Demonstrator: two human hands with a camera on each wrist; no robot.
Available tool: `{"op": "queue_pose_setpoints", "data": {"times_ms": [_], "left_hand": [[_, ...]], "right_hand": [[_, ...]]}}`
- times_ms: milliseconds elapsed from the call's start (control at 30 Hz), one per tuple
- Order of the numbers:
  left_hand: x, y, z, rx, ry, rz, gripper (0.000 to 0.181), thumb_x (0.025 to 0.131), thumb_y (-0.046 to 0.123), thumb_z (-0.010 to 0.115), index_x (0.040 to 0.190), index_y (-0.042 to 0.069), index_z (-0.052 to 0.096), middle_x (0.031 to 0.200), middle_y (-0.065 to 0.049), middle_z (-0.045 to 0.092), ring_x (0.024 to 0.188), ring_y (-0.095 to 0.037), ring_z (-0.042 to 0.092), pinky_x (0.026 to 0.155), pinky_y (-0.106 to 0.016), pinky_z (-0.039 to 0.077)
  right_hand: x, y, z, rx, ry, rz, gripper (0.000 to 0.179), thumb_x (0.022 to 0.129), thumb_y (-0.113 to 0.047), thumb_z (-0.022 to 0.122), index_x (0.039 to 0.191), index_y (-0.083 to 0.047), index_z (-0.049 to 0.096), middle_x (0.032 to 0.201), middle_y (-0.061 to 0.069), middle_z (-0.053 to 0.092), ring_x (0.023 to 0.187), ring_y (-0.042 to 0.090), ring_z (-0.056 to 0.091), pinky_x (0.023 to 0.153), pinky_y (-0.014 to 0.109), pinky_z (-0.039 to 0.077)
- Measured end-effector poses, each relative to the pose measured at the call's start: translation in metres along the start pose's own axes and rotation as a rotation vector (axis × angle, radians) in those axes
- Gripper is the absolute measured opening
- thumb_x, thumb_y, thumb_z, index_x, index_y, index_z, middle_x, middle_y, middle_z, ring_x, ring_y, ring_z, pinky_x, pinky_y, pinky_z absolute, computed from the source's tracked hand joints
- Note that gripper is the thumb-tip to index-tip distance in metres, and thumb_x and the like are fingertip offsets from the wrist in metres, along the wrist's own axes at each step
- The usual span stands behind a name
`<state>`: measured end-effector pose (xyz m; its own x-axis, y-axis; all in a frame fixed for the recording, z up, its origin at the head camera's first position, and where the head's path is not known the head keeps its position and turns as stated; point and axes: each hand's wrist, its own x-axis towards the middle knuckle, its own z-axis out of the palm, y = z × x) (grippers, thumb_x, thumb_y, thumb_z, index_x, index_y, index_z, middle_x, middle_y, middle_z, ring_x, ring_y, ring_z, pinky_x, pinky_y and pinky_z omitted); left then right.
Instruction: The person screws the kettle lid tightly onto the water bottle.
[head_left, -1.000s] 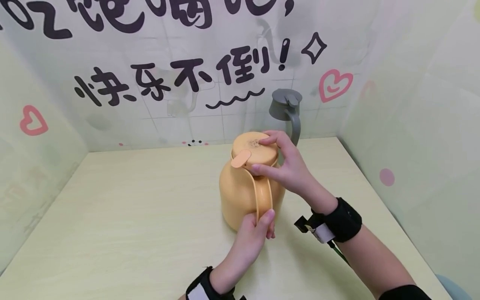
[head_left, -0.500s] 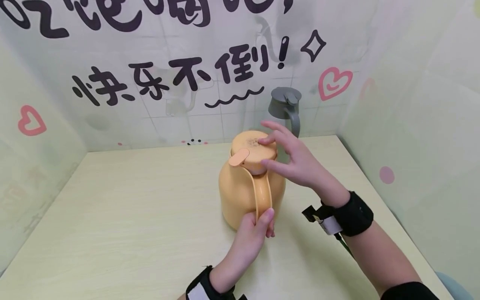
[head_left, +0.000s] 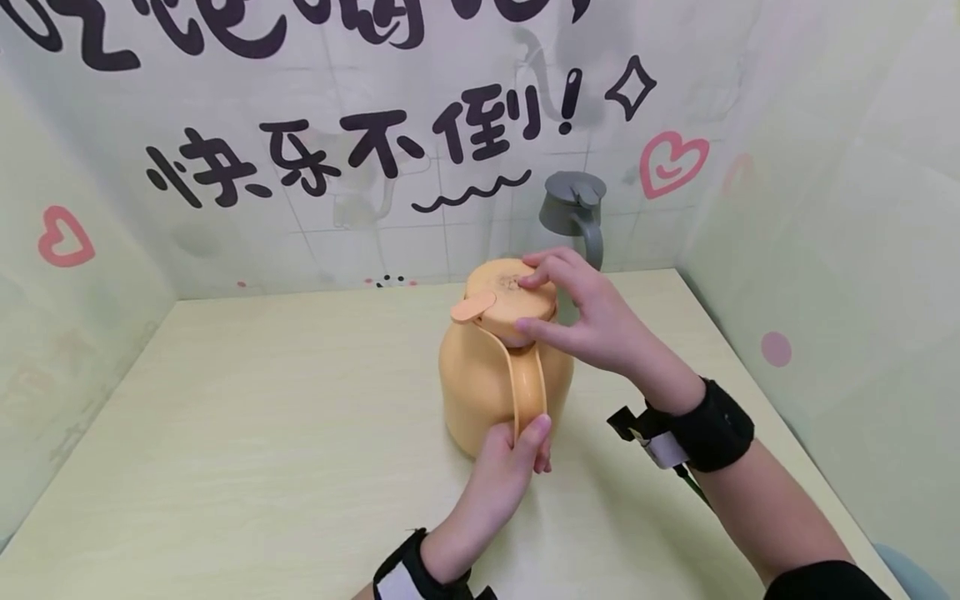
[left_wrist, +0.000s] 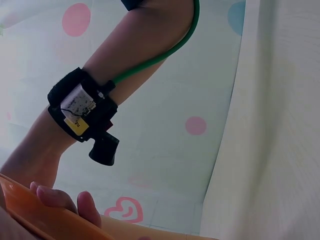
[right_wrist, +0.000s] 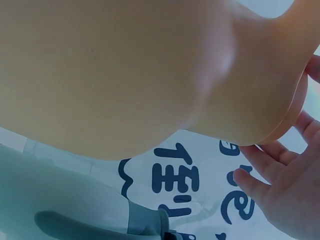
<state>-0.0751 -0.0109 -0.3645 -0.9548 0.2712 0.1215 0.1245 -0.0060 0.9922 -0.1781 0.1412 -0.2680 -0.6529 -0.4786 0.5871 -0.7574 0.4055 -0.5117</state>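
A peach-orange thermos jug (head_left: 476,387) stands upright on the table, its handle (head_left: 529,387) facing the person. My left hand (head_left: 504,471) grips the lower part of this handle, thumb on the near side. On top sits a round lid (head_left: 501,292) with a small printed drawing and a flat tab (head_left: 474,307) pointing left. The right hand (head_left: 588,317) holds the lid's right side between thumb and fingers. In the right wrist view, the jug's body (right_wrist: 110,75) fills the upper part, and the right fingers (right_wrist: 270,162) reach the lid's edge.
Behind the orange jug stands a second jug with a grey lid (head_left: 572,204) and grey handle, partly hidden by the right hand. A pale wooden table (head_left: 262,433) lies under everything. Printed sheets (head_left: 360,242) wall the back and both sides.
The right hand's fingers lifted and shifted right around the lid, then settled on its rim again. The tab has swung further left as the lid turned. The left hand stays on the handle.
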Motion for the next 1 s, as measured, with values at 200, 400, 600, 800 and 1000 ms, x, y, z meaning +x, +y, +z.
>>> {"op": "queue_pose_setpoints", "data": {"times_ms": [200, 400, 600, 800, 1000], "left_hand": [[-0.001, -0.002, 0.002, 0.009, -0.002, 0.007, 0.043, 0.098, 0.021, 0.048, 0.064, -0.004, 0.051, 0.057, -0.004, 0.048, 0.058, -0.011, 0.051, 0.065, -0.026, 0.043], [-0.003, -0.004, 0.003, 0.022, -0.003, 0.005, 0.043, 0.099, 0.021, 0.047, 0.064, -0.004, 0.051, 0.058, -0.006, 0.049, 0.059, -0.012, 0.052, 0.065, -0.026, 0.042], [-0.005, -0.004, 0.004, 0.028, 0.000, 0.007, 0.043, 0.099, 0.021, 0.048, 0.064, -0.005, 0.051, 0.058, -0.007, 0.049, 0.059, -0.012, 0.052, 0.066, -0.026, 0.041], [-0.007, -0.006, 0.006, 0.010, 0.010, 0.024, 0.042, 0.098, 0.020, 0.047, 0.064, -0.005, 0.051, 0.058, -0.011, 0.050, 0.060, -0.014, 0.052, 0.066, -0.026, 0.041], [-0.012, -0.007, 0.007, 0.039, 0.005, 0.005, 0.044, 0.099, 0.022, 0.048, 0.063, -0.004, 0.051, 0.059, -0.007, 0.051, 0.061, -0.018, 0.054, 0.068, -0.026, 0.041]], "right_hand": [[0.000, -0.007, -0.003, -0.085, -0.015, 0.000, 0.033, 0.079, -0.028, 0.079, 0.100, -0.009, 0.062, 0.118, 0.008, 0.054, 0.113, 0.022, 0.050, 0.090, 0.043, 0.042], [0.002, -0.015, -0.011, -0.159, -0.087, 0.000, 0.036, 0.079, -0.032, 0.079, 0.102, -0.009, 0.064, 0.113, 0.006, 0.055, 0.106, 0.020, 0.053, 0.087, 0.038, 0.044], [0.013, -0.024, -0.027, -0.248, -0.241, -0.003, 0.035, 0.081, -0.034, 0.077, 0.102, -0.011, 0.064, 0.102, 0.000, 0.057, 0.089, 0.016, 0.053, 0.075, 0.033, 0.044], [0.036, -0.038, -0.042, -0.363, -0.491, 0.052, 0.049, 0.077, -0.037, 0.079, 0.117, -0.014, 0.062, 0.109, -0.001, 0.059, 0.096, 0.017, 0.053, 0.085, 0.036, 0.042], [0.058, -0.048, -0.051, -0.307, -0.729, 0.093, 0.070, 0.075, -0.026, 0.082, 0.137, -0.019, 0.051, 0.133, -0.001, 0.049, 0.122, 0.016, 0.044, 0.102, 0.037, 0.033]]}}
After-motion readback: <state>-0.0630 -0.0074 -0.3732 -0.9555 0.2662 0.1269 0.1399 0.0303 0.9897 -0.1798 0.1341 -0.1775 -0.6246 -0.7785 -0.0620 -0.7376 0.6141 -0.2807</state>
